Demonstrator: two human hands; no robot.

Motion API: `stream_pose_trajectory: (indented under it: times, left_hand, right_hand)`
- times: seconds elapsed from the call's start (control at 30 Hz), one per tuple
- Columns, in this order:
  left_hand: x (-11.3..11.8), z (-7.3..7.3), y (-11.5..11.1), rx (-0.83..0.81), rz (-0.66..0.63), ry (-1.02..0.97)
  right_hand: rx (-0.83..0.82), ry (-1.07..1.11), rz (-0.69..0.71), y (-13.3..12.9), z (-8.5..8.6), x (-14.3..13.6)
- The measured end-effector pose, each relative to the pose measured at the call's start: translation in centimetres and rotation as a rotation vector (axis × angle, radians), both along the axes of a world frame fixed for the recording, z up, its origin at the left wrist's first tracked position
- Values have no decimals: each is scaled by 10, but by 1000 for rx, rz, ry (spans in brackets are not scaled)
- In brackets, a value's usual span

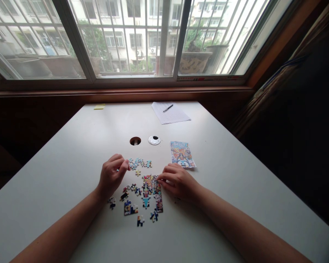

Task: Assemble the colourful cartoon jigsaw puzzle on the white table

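My left hand (pixel 113 174) is curled in a pinch beside a row of light blue jigsaw pieces (pixel 138 163); a bit of a light blue puzzle piece shows between its fingers. The fingertips of my right hand (pixel 178 179) are pressed together at the upper right edge of a joined, colourful puzzle section (pixel 151 184); what they pinch, if anything, is hidden. A yellowish piece (pixel 137 172) lies above that section. Left of it are loose dark pieces (pixel 124 197) and a small joined corner (pixel 129 208). Two more pieces, one blue and black (pixel 154 215), one dark (pixel 140 220), lie nearest me.
A picture sheet (pixel 182 154) of the puzzle lies beyond my right hand. Farther off are a round cable hole (pixel 135 141), its silver cover (pixel 154 140), papers (pixel 170 113) with a pen (pixel 168 108), and yellow sticky notes (pixel 99 106). A barred window rises behind the white table (pixel 71 153).
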State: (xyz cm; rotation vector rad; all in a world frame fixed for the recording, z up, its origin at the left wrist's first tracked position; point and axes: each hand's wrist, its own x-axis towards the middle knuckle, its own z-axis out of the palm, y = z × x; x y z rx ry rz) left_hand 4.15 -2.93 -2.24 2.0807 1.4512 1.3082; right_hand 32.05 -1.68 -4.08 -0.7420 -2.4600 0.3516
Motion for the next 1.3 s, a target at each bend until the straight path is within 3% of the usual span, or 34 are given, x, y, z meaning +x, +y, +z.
stream_pose_trajectory:
  times: [0.53, 0.83, 1.0, 1.3]
  left_hand:
    - [0, 0, 1, 3, 1, 33]
    - [5, -7, 4, 36, -65, 393]
    - [6, -2, -2, 30, -89, 563]
    - [-2, 4, -1, -66, -165, 646]
  right_hand:
    - [6, -17, -3, 0, -1, 0]
    - [-8, -20, -5, 0, 0, 2]
    - [-4, -10, 0, 0, -1, 1]
    - [-8, -11, -1, 0, -1, 1]
